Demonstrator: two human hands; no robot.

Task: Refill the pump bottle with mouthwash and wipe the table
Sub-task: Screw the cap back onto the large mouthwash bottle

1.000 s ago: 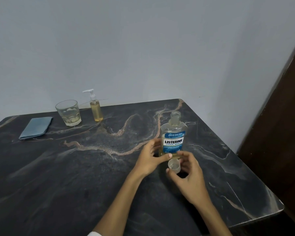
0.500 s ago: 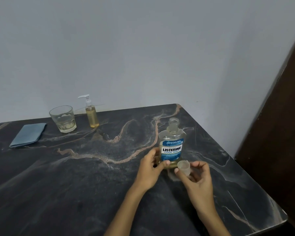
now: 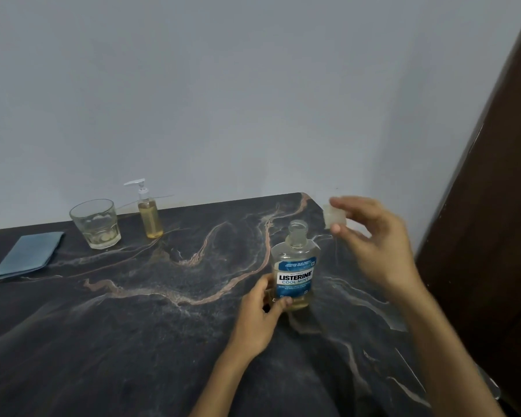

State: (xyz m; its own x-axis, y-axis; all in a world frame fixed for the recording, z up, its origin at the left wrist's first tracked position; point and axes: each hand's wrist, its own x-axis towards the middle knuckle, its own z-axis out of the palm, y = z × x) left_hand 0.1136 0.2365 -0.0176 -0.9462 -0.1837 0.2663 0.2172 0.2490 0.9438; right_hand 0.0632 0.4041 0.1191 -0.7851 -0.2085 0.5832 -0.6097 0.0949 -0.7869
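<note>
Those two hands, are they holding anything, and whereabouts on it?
The left hand grips the mouthwash bottle near its base. The right hand pinches the clear cap by its sides, up beside the open neck.

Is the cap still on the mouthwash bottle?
No: the mouthwash bottle stands with its neck open, and the right hand holds the clear cap up beside it.

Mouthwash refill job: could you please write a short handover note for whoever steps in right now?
Left hand grips the base of the mouthwash bottle, upright on the table.
Right hand pinches the clear cap in the air beside the bottle's neck.
Pump bottle, pump on, stands at the far edge beside the glass; blue cloth lies folded at far left.
Done: mouthwash uncapped.
Left: put the cap down, open the pump bottle, pour, close both, wipe the table.
</note>
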